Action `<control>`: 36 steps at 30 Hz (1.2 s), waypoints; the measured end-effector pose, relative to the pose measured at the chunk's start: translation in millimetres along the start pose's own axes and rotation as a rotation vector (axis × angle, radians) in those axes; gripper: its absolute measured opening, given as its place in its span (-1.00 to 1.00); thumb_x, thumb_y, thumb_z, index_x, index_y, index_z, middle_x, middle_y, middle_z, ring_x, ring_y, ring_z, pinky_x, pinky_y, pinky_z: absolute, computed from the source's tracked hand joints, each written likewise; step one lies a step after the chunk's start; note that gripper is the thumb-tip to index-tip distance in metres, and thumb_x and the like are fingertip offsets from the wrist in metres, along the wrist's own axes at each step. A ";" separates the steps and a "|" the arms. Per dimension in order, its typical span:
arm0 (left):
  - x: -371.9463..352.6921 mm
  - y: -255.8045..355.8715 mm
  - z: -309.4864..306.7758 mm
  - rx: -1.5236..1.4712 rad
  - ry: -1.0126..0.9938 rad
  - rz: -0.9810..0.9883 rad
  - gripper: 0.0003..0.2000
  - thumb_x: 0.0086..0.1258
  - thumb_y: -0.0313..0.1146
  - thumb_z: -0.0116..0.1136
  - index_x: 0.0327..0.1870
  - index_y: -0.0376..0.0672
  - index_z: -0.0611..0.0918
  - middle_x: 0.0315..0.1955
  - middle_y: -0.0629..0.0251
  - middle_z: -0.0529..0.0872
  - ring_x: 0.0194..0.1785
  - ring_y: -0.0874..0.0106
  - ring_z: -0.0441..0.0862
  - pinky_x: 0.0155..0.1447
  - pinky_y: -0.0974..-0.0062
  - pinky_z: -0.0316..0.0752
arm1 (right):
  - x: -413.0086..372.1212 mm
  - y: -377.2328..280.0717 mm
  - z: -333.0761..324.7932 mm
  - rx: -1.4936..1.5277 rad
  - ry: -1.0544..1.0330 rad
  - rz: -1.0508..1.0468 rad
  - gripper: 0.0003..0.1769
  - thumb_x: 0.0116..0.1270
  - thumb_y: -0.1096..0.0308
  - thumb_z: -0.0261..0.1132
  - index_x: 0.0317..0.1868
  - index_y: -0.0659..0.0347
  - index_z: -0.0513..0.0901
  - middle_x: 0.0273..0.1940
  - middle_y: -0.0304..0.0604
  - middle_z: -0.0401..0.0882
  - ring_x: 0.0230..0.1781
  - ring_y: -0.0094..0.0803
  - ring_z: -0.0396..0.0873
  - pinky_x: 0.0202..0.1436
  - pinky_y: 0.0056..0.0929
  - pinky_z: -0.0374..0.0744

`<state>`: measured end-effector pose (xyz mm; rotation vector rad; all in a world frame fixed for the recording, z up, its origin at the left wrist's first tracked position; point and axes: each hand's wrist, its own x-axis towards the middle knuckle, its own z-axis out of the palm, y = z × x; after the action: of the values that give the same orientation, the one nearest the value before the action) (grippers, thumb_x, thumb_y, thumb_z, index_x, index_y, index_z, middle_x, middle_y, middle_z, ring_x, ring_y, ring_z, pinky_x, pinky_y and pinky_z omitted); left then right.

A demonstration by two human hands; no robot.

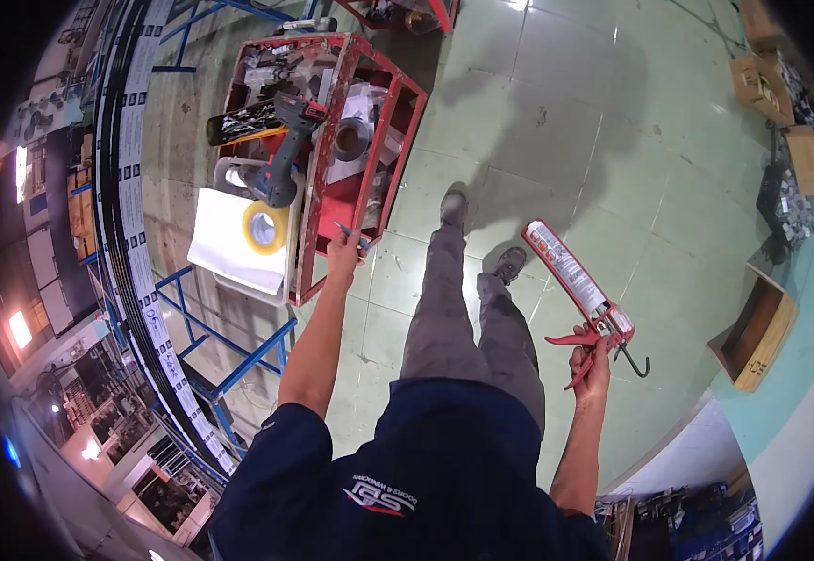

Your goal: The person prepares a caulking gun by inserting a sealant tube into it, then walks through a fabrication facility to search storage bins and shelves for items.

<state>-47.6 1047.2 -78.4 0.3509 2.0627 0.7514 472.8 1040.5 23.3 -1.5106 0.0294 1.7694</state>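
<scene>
In my right hand (591, 369) is a red caulking gun (623, 323), its handle and trigger inside my closed fingers. A white printed sealant tube (566, 266) lies in its frame, pointing up and to the left, and a dark hooked rod sticks out at the back. My left hand (343, 253) is closed on a small, slim dark object (342, 228), too small to name, beside the corner of a red metal cart (307, 215). On the cart's near end are a roll of yellow tape (265, 227), white paper (225, 238) and a cordless drill (285, 154).
The cart also carries a roll of brown tape (351, 138) and a tray of drill bits (248, 123). Long wrapped profiles (127, 187) rest on blue metal stands (239, 365) at the left. Along the right wall stand a wooden box (760, 332) and cardboard boxes (762, 89).
</scene>
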 end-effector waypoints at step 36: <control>87.0 165.3 102.2 -0.234 -0.493 -0.106 -0.81 0.26 -0.28 0.26 -0.31 -0.21 0.59 -0.43 0.35 0.65 -0.43 0.59 0.56 -0.41 0.59 0.48 | 110.6 -63.8 147.5 0.239 -0.034 0.065 -0.46 0.44 -0.10 -0.03 0.11 0.21 0.43 -0.07 -0.21 0.57 -0.64 -0.63 0.29 -0.69 -0.70 0.27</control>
<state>-18.4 1258.1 -74.3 0.2607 1.5027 0.7457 390.2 1216.0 1.9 -1.3198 0.2668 1.7733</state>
